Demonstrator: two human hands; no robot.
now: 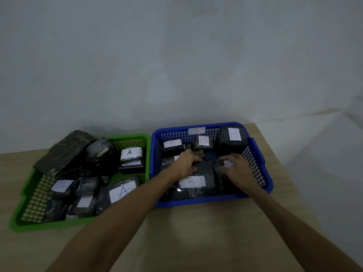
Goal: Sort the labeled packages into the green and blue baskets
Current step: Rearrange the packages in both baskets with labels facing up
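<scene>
Both hands are inside the blue basket [261, 169], which sits on the tabletop [196, 232] touching the right side of the green basket [29, 213]. The left hand [187, 163] lies on a dark package [204, 169] near the middle of the blue basket, its fingers curled loosely around that package's far left edge; whether they truly grip it or only press on it cannot be told. The right hand [236, 167] rests palm down just to the right, fingers spread and relaxed over another dark package whose white label [228, 164] peeks out beneath them. The package under the left hand runs with its long axis from the far side toward the person, its "B" label [192, 181] on the near end, below both wrists. It lies between the two hands, with the left hand the closer one. No package remains on the bare tabletop, so sorting looks close to finished, and the hands seem to be settling the pile.
</scene>
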